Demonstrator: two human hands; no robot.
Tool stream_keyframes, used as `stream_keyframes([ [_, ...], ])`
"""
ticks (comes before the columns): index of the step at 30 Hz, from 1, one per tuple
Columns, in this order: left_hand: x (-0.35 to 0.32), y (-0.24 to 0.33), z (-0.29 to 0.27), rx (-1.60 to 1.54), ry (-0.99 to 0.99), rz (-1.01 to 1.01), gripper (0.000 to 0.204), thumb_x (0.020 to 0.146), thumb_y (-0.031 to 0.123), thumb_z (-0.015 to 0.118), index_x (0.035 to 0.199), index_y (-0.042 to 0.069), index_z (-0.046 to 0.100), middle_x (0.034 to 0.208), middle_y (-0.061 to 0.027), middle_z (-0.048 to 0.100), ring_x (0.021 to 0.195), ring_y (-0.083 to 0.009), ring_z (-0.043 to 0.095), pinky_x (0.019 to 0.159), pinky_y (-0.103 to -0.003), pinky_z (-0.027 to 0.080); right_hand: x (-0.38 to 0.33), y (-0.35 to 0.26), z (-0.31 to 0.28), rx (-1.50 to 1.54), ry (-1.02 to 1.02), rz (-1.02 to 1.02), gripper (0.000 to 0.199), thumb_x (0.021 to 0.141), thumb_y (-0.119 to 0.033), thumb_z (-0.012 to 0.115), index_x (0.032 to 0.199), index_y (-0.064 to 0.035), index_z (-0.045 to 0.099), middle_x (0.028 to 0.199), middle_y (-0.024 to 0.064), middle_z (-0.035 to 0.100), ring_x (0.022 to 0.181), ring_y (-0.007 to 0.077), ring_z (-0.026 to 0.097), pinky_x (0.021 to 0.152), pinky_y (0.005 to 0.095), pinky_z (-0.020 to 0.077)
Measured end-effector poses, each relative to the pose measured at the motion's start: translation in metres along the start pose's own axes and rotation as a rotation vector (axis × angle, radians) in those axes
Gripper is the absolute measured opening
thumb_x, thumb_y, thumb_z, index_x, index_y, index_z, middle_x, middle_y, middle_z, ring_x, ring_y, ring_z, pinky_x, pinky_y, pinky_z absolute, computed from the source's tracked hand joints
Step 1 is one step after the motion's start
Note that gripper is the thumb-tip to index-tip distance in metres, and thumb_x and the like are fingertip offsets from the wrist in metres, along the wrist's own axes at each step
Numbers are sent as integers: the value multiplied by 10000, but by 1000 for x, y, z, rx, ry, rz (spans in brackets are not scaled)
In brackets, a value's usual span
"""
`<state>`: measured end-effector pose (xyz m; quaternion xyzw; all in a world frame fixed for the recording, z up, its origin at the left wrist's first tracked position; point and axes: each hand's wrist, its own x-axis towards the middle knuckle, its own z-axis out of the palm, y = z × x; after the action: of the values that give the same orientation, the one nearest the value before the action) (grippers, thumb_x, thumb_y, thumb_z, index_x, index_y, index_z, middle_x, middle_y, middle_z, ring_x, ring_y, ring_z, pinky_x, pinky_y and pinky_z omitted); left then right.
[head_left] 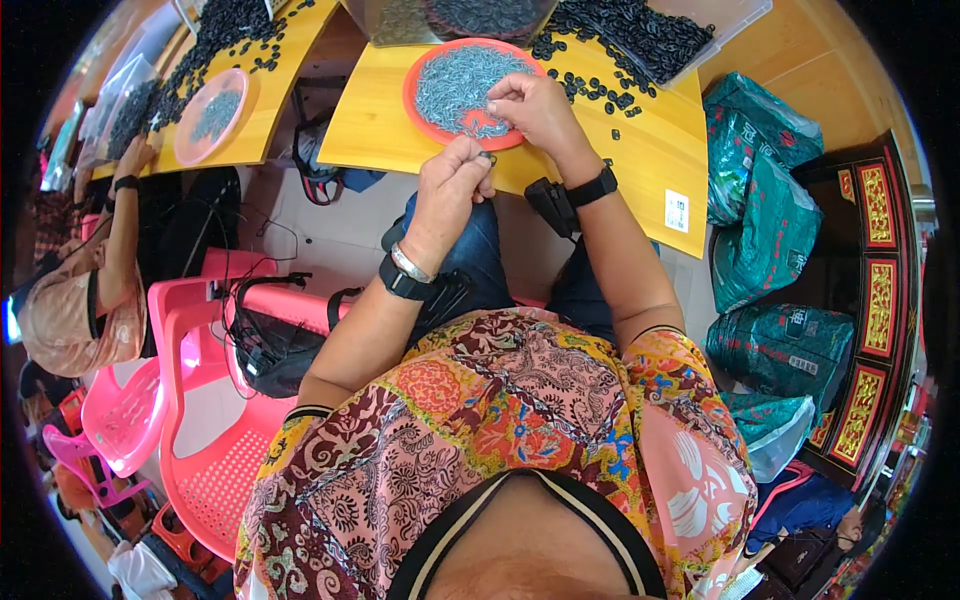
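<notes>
A round red-orange plate (410, 95) on the yellow table holds a heap of small silvery screws (470, 80). Over the plate's right side, my right hand (540, 110) is closed in a pinch at the screws; what lies between its fingertips is too small to make out. Just in front of the plate's near rim, my left hand (455, 182) is closed, thumb against bent fingers. A small dark piece (488, 157) shows at its fingers, mostly hidden. Small black plastic pieces (603, 92) lie scattered right of the plate.
Clear bins (690, 55) of black pieces stand at the table's far side. Green bags (765, 235) line the right. On the left are a pink chair (225, 480) with a black bag (275, 345), and another person's arm (122, 225) near a second pink plate (238, 85).
</notes>
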<state>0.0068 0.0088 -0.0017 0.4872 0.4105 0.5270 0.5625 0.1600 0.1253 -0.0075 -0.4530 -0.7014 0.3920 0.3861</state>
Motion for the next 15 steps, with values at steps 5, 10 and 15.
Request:
stream_keyframes([
  [5,0,1,1,17,-17,-8,112,875,133,475,797,62,513,664,-13,547,600,-102,547,556,-212,411,-1,2,1,-79,30,-30,171,713,-94,648,874,-48,685,745,82,669,665,149,635,612,278,505],
  [10,-1,-1,2,2,19,7,132,867,99,476,760,32,512,613,-15,515,564,-82,494,526,-219,389,-1,-3,2,-114,48,-19,176,722,-91,618,881,-51,684,749,96,668,676,164,639,627,288,506],
  [15,-1,0,1,30,5,-6,115,864,108,481,779,41,519,623,-8,522,570,-80,510,528,-210,390,-4,-8,-1,-191,134,-94,155,743,-85,585,877,-41,650,704,84,647,637,166,619,599,287,490],
])
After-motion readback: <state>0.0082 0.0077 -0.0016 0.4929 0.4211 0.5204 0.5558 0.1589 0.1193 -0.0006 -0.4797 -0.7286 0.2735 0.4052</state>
